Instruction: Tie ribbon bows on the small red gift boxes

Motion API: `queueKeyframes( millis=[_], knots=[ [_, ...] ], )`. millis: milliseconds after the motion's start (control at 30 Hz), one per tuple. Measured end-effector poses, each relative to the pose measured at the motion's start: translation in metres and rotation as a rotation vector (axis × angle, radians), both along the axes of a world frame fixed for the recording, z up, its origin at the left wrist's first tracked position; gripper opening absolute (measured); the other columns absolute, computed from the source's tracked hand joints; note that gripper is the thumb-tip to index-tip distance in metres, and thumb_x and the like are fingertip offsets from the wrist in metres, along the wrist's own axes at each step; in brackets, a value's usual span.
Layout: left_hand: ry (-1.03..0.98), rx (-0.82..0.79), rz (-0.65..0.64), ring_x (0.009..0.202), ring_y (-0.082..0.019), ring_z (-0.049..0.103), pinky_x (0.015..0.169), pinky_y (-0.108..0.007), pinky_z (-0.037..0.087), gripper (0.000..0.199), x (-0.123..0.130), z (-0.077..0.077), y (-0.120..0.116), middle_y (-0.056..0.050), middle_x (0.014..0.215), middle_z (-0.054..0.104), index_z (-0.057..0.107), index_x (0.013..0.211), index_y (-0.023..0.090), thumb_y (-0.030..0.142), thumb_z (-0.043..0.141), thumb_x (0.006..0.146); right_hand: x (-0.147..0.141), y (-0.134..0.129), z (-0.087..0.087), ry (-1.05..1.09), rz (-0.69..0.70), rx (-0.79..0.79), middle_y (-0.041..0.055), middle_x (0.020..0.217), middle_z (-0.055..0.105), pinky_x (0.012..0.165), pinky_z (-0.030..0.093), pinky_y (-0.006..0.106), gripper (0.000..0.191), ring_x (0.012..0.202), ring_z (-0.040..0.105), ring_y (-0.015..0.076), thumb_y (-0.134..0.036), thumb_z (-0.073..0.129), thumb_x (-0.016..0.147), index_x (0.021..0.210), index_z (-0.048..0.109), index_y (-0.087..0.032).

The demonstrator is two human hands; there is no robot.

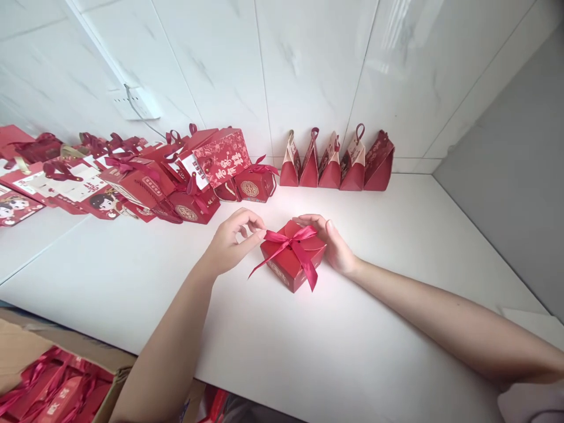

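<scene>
A red gift box (282,261) stands on the white table in front of me, closed by overlapping curved flaps on top. A crimson satin ribbon (304,261) is tied in a bow over it, its two tails hanging down the front. At the bow's left loop, my left hand (238,238) pinches the ribbon between thumb and fingertips. My right hand (337,244) lies along the box's right and back side, fingers stretched out and thumb up, holding nothing. Part of its fingers is hidden behind the box.
Five-sided clutter aside, several small red triangular boxes (330,173) line the tiled wall. Many red gift boxes (145,182) pile up at the back left. A cardboard carton (117,382) of red boxes sits lower left. A wall socket (134,104) has a cable; a grey panel (511,158) bounds the right.
</scene>
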State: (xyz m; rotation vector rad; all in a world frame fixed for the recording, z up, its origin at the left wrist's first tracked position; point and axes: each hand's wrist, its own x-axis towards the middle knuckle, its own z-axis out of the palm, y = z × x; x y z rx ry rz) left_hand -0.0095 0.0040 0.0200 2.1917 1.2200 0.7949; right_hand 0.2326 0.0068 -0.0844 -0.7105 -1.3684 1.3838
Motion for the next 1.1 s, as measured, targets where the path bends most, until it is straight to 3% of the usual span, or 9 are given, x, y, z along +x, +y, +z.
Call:
queueKeyframes(
  millis=[100,233,433,500,600,733,867,1100],
  knots=[
    [0.066,0.08,-0.011,0.079,-0.016,0.054,0.073,-0.028,0.043,0.024,0.004,0.003,-0.005,-0.003,0.08,0.058,0.061,0.075,0.017,0.037,0.058,0.089,0.005,-0.001,0.0,-0.009,0.192,0.071,0.0105,0.158,0.035,0.114,0.033,0.046,0.09,0.142,0.039,0.0295,-0.079,0.054,0.077,0.149,0.029,-0.03],
    [0.181,-0.014,-0.099,0.081,-0.017,0.057,0.075,-0.028,0.044,0.022,0.013,0.01,-0.021,-0.003,0.086,0.063,0.065,0.078,0.02,0.041,0.071,0.079,0.014,0.003,-0.001,-0.072,0.436,0.008,0.0119,0.157,0.035,0.112,0.036,0.049,0.119,0.137,0.045,0.0298,-0.054,0.08,0.07,0.157,0.0,-0.034],
    [0.064,-0.16,-0.02,0.067,-0.012,0.05,0.061,-0.026,0.037,0.027,0.017,0.005,-0.018,-0.001,0.079,0.061,0.064,0.075,0.018,0.042,0.061,0.088,0.022,0.011,-0.002,-0.151,0.436,0.033,0.0116,0.147,0.047,0.107,0.043,0.049,0.126,0.128,0.054,0.0279,-0.039,0.086,0.069,0.157,-0.003,-0.034],
    [-0.017,-0.262,0.029,0.061,-0.011,0.047,0.057,-0.025,0.036,0.032,0.015,0.002,-0.013,0.0,0.07,0.058,0.064,0.075,0.017,0.046,0.061,0.088,0.02,0.01,-0.002,-0.215,0.362,0.109,0.0124,0.147,0.045,0.109,0.041,0.049,0.123,0.13,0.052,0.029,-0.039,0.087,0.068,0.157,0.003,-0.034],
    [-0.138,-0.433,0.085,0.058,-0.012,0.054,0.051,-0.024,0.037,0.038,0.013,-0.001,-0.009,-0.001,0.064,0.06,0.062,0.074,0.016,0.053,0.063,0.085,0.013,0.007,-0.004,-0.296,0.075,0.285,0.0138,0.147,0.041,0.114,0.034,0.052,0.12,0.14,0.039,0.0326,-0.042,0.089,0.063,0.156,0.015,-0.032],
    [-0.242,-0.642,0.096,0.07,-0.016,0.068,0.063,-0.025,0.05,0.039,0.012,-0.005,-0.005,-0.006,0.079,0.073,0.065,0.082,0.016,0.055,0.071,0.079,0.007,0.009,-0.009,-0.366,-0.19,0.463,0.0144,0.141,0.04,0.114,0.036,0.055,0.116,0.136,0.042,0.0338,-0.047,0.089,0.061,0.154,0.021,-0.031],
    [-0.28,-0.782,0.083,0.079,-0.017,0.071,0.071,-0.025,0.052,0.039,0.008,-0.008,0.0,-0.008,0.088,0.076,0.068,0.09,0.016,0.052,0.076,0.075,0.01,0.014,-0.011,-0.408,-0.278,0.499,0.014,0.14,0.04,0.114,0.037,0.054,0.11,0.134,0.043,0.0331,-0.051,0.086,0.064,0.152,0.023,-0.031],
    [-0.297,-0.917,-0.053,0.073,-0.015,0.07,0.064,-0.023,0.049,0.032,-0.002,-0.013,0.008,-0.007,0.085,0.076,0.072,0.084,0.016,0.047,0.077,0.076,0.012,0.014,-0.011,-0.441,-0.333,0.504,0.0135,0.139,0.04,0.113,0.039,0.053,0.109,0.133,0.042,0.0324,-0.053,0.085,0.065,0.152,0.023,-0.031]
  ],
)
